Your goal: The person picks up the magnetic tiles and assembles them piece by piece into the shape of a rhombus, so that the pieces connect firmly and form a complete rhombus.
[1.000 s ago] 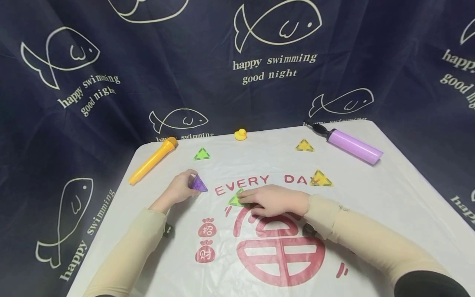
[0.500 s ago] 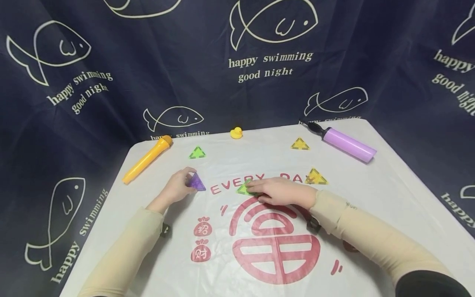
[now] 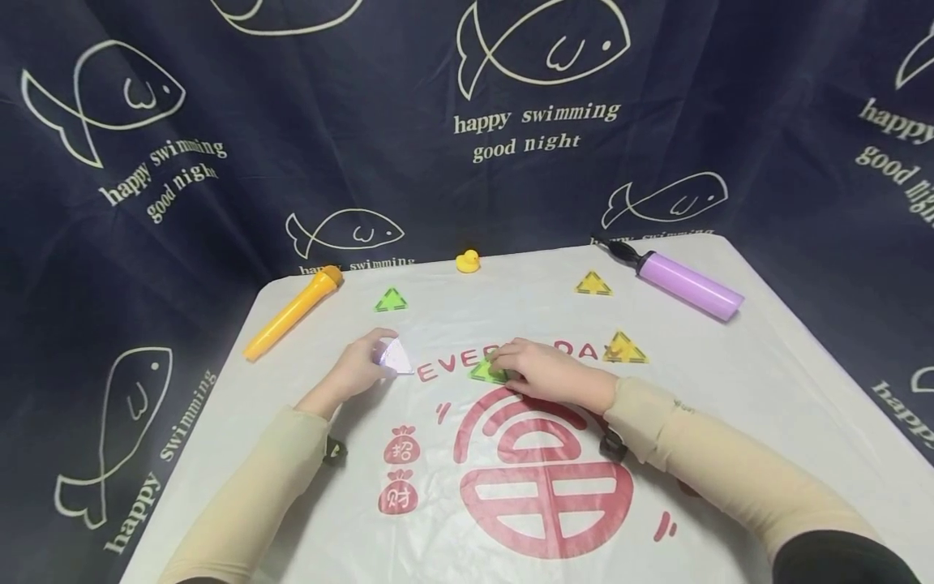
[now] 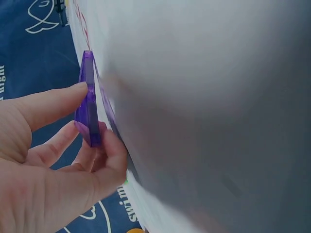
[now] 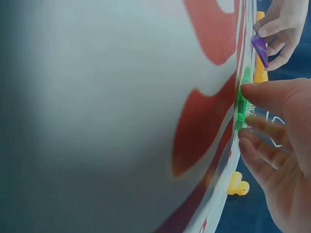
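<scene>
Inside table edges [image 3: 527, 258], right hand [image 3: 549, 374] seemingly pinches triangle [image 3: 485, 373].

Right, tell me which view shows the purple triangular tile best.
The left wrist view: the purple triangular tile is largest there and its colour is clear, though nearly edge-on. The head view shows its face whitened by glare; the right wrist view shows it small, at top right.
</scene>
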The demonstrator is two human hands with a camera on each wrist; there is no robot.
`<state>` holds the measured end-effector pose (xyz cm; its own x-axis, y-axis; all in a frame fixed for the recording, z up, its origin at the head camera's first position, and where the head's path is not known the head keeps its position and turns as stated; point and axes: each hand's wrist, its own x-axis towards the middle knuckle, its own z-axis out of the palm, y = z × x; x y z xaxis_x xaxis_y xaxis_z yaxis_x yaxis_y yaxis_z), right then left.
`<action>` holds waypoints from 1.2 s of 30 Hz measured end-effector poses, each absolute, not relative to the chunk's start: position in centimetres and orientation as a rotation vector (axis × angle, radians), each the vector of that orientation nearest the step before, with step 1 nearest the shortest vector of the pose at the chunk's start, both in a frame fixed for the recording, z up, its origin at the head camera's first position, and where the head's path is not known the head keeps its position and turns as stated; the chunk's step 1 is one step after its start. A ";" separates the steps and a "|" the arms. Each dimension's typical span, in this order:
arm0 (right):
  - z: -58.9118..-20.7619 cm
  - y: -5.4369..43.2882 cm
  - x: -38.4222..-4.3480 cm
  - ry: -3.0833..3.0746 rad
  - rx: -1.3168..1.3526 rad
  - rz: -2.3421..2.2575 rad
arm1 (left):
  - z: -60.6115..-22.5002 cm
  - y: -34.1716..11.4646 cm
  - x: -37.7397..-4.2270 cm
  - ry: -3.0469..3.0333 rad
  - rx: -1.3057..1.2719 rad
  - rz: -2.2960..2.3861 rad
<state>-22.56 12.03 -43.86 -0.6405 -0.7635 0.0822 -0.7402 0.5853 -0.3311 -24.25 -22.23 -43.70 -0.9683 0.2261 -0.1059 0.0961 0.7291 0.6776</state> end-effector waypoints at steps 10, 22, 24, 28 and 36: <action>-44.3 11.9 -22.4 2.803 -1.031 -0.716 | -43.7 -20.4 -24.7 2.695 0.146 1.269; -44.3 10.2 -22.4 2.870 -0.817 -0.763 | -43.3 -16.4 -25.0 2.691 0.086 1.332; -44.4 10.0 -22.5 2.878 -0.799 -0.771 | -43.2 -15.8 -25.1 2.692 0.096 1.348; -44.6 10.0 -22.7 2.897 -0.812 -0.787 | -43.1 -14.6 -25.5 2.689 0.113 1.360; -44.5 10.0 -22.8 2.875 -0.834 -0.842 | -43.0 -12.8 -26.4 2.736 0.096 1.238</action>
